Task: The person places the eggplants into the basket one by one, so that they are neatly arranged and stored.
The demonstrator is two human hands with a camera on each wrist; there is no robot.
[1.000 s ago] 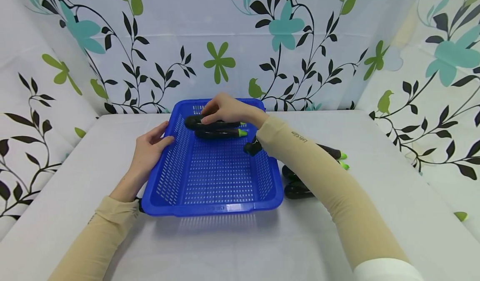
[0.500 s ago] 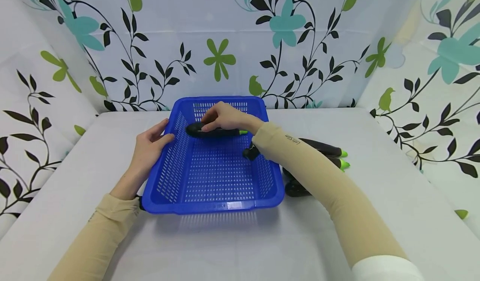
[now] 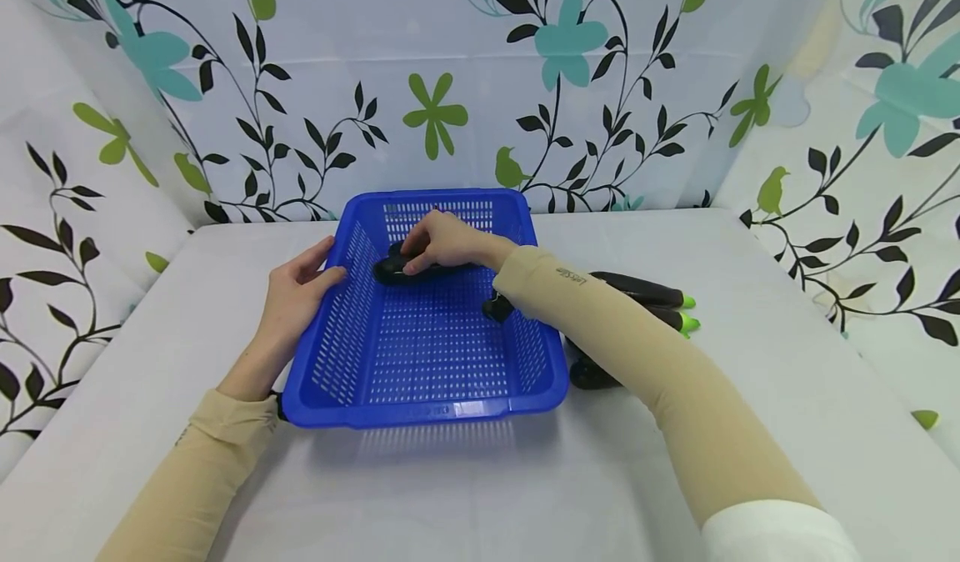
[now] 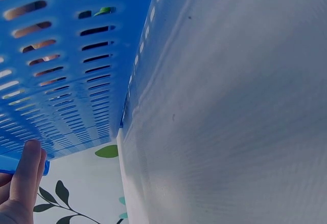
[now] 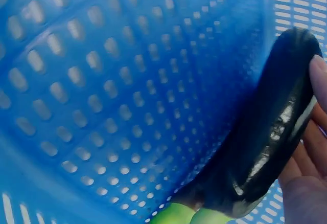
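My right hand (image 3: 450, 241) is inside a blue perforated plastic basket (image 3: 442, 416) and grips a glossy dark eggplant (image 3: 392, 270) by its body. Just behind that one, the tip of a second eggplant (image 3: 395, 248) shows; my hand hides the rest. In the right wrist view, the held eggplant (image 5: 271, 127) lies along the basket wall, thumb and fingers on its sides, and two green stem ends show side by side. My left hand (image 3: 300, 291) holds the basket's left rim, thumb over the top. The left wrist view shows those fingers (image 4: 26, 175) at the rim.
Several more eggplants (image 3: 645, 289) lie on the white table (image 3: 420, 504) right of the basket, partly hidden under my right sleeve (image 3: 637, 345). A small black device (image 3: 497, 308) sits by the right cuff. A patterned curtain (image 3: 322, 87) stands behind the table.
My right hand has moved slightly toward me and lower with the eggplant, from behind the other eggplant to in front of it. The left hand and basket have stayed put.
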